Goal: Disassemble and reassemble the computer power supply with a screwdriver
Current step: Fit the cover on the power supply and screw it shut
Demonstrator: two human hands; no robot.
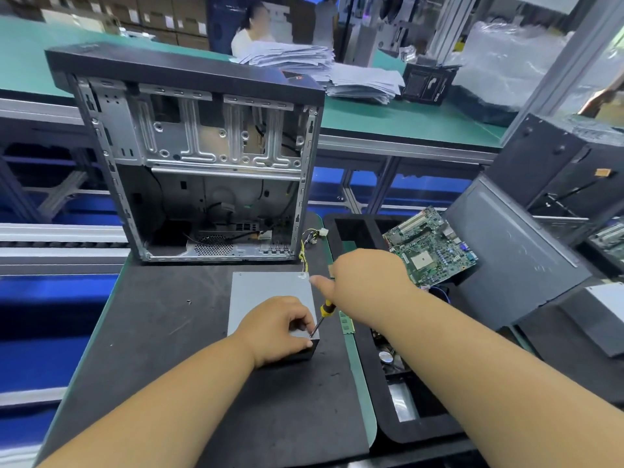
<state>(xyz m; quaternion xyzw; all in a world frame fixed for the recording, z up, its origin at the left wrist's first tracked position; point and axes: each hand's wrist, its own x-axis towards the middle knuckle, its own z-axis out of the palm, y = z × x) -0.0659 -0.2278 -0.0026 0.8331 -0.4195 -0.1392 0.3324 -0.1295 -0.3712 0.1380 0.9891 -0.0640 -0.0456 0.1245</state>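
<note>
Here your left hand (277,327) grips the power supply's (270,298) near right corner on the tabletop (162,332), while your right hand (366,280) clasps the screwdriver (322,317), slanting down-left onto that corner.

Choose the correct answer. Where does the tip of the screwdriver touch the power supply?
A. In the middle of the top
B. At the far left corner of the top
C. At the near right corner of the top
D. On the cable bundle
C: the screwdriver in the right hand slants down to the near right corner of the power supply, beside the left hand.
</note>
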